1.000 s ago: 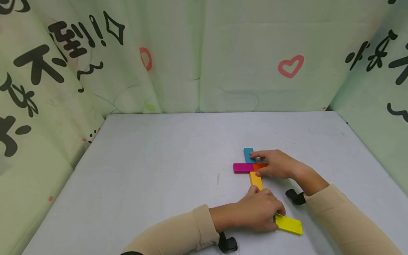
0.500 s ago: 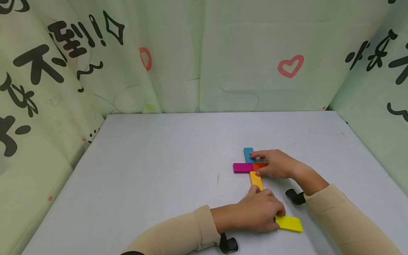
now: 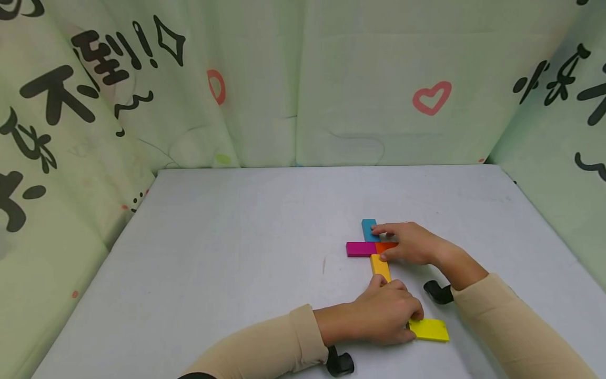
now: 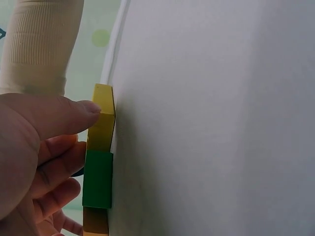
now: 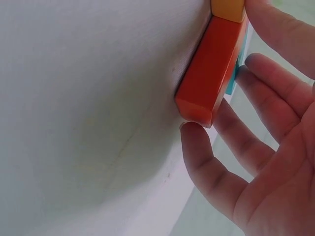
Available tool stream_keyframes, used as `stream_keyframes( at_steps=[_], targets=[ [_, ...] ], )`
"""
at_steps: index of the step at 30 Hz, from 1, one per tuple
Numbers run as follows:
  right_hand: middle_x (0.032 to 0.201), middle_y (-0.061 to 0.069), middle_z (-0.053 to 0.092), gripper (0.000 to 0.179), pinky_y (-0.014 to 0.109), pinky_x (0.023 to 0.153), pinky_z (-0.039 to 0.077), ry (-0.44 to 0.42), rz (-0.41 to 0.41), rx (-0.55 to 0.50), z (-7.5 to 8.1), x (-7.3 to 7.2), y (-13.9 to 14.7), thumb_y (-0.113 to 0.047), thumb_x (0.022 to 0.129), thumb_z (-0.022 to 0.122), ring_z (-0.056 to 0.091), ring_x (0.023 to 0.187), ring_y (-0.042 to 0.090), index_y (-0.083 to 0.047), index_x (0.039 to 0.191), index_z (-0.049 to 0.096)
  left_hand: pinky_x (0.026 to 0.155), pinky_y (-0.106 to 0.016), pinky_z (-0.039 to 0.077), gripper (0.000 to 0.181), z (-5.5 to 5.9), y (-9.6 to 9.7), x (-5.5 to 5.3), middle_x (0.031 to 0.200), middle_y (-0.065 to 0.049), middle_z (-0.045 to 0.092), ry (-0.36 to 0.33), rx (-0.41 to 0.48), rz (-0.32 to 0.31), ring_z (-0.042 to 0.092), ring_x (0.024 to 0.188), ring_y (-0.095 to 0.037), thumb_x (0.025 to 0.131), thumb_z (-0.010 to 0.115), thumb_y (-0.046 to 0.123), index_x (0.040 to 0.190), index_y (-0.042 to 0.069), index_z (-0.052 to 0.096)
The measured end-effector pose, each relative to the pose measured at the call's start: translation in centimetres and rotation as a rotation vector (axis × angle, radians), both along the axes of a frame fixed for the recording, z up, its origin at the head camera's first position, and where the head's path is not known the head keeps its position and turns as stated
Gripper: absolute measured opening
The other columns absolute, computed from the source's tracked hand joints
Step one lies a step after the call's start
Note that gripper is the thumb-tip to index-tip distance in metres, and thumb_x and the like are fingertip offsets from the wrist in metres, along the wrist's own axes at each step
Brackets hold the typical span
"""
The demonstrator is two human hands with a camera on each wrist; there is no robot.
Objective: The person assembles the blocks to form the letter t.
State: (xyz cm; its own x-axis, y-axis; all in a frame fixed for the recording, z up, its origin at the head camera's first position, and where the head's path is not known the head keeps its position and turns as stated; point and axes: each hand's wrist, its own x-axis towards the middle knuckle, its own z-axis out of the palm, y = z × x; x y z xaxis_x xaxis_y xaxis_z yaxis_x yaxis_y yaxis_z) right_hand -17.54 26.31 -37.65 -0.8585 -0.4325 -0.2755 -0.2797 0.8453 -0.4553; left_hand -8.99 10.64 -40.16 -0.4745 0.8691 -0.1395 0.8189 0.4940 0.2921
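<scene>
Flat coloured blocks lie joined on the white table [image 3: 236, 237]: a blue block [image 3: 368, 229], a magenta block [image 3: 360, 249], a red-orange block [image 3: 385, 245] and an amber block [image 3: 380, 267]. My right hand [image 3: 407, 245] rests over the red-orange block [image 5: 209, 73] with relaxed fingers, one fingertip on the blue block and the thumb by the amber one. My left hand [image 3: 383, 316] is cupped over a green block [image 4: 97, 179], which the head view hides. Its fingers curl beside that block. One fingertip presses the yellow block [image 3: 430, 330] [image 4: 102, 123] next to it.
Pale green printed cloth [image 3: 331, 95] walls the table at the back and on both sides. Black wrist-camera mounts show under my right wrist [image 3: 437, 292] and my left wrist [image 3: 340, 363]. The table's left half holds nothing.
The yellow block has shifted a little away from me and turned straighter under my left fingertips. My right hand and the other blocks have stayed put.
</scene>
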Motion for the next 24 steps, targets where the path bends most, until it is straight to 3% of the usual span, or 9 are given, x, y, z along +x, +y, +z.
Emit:
stream_keyframes(
  at_steps=[9, 14, 24],
  targets=[
    [0.137, 0.024, 0.056, 0.059, 0.062, 0.098, 0.042, -0.005, -0.006, 0.007, 0.0, 0.0, -0.1, -0.028, 0.089, 0.077, 0.050, 0.125, 0.044, -0.009, 0.141, 0.056, 0.085, -0.027, 0.026, 0.032, 0.1, -0.1, 0.1, 0.097, 0.028, 0.059, 0.005, 0.009, 0.004, 0.039, 0.100, 0.002, 0.088, 0.075, 0.046, 0.117, 0.036, 0.070],
    [0.137, 0.024, 0.056, 0.060, 0.062, 0.098, 0.043, -0.006, -0.010, 0.018, 0.2, 0.0, -0.2, -0.029, 0.088, 0.077, 0.049, 0.125, 0.044, -0.009, 0.141, 0.056, 0.088, -0.028, 0.027, 0.039, 0.9, -0.5, 0.1, 0.104, 0.028, 0.060, -0.002, 0.023, 0.036, 0.039, 0.107, 0.001, 0.086, 0.075, 0.052, 0.121, 0.037, 0.068],
    [0.137, 0.025, 0.055, 0.061, 0.064, 0.098, 0.041, -0.013, -0.016, 0.008, 0.0, -0.1, -0.3, -0.028, 0.087, 0.078, 0.049, 0.125, 0.045, -0.009, 0.141, 0.056, 0.091, -0.035, 0.030, 0.041, 1.9, -3.8, -0.7, 0.105, 0.026, 0.062, -0.005, 0.067, 0.146, 0.042, 0.113, -0.003, 0.084, 0.075, 0.055, 0.117, 0.032, 0.070]
  ],
)
